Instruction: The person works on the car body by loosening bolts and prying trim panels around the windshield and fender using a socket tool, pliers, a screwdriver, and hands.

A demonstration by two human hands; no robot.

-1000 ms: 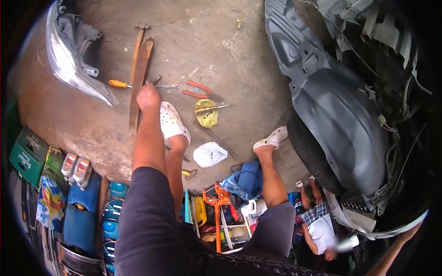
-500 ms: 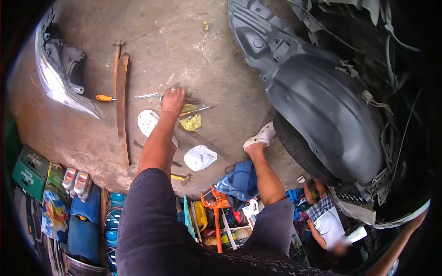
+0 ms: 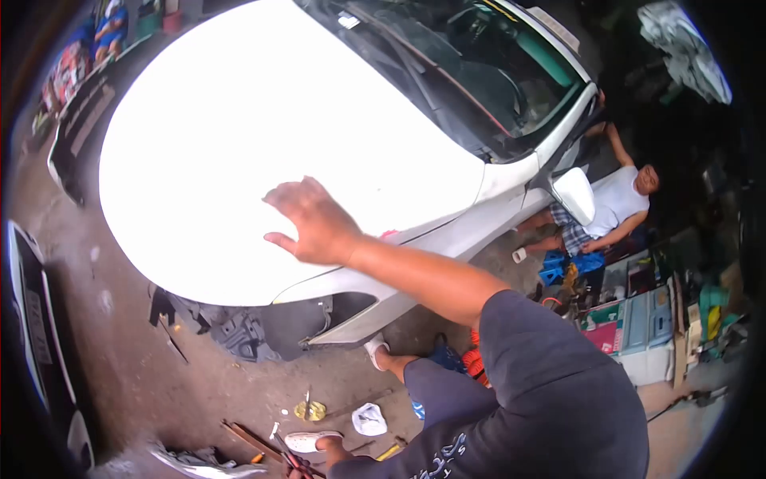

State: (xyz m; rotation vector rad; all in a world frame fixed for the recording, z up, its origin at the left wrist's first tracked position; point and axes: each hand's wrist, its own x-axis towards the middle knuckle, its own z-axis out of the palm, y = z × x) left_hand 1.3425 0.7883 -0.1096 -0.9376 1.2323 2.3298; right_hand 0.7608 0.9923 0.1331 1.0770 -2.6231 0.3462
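My right hand [image 3: 313, 221] reaches over the white car hood [image 3: 207, 160], its fingers apart and holding nothing. I cannot tell whether the palm touches the metal. At the bottom edge, my left hand [image 3: 295, 473] is partly cut off and closed around a tool with dark red handles [image 3: 297, 461], whose kind is unclear. Close by are a wrench [image 3: 275, 431] and a white clog [image 3: 313, 441] on my foot. A yellow cloth or bag [image 3: 309, 410] lies on the floor with a slim tool across it, beside a white crumpled bag [image 3: 369, 419].
Another person [image 3: 614, 203] stands beyond the side mirror [image 3: 574, 195]. Grey plastic lining [image 3: 247, 331] shows under the hood's front corner. A detached bumper [image 3: 48, 343] stands at the left; a headlight [image 3: 199, 463] lies at the bottom. Bins [image 3: 646, 319] stand at the right.
My view has swung up from the floor tools to the car's hood. My right hand has come over the hood, and my left has left the floor with a red-handled tool.
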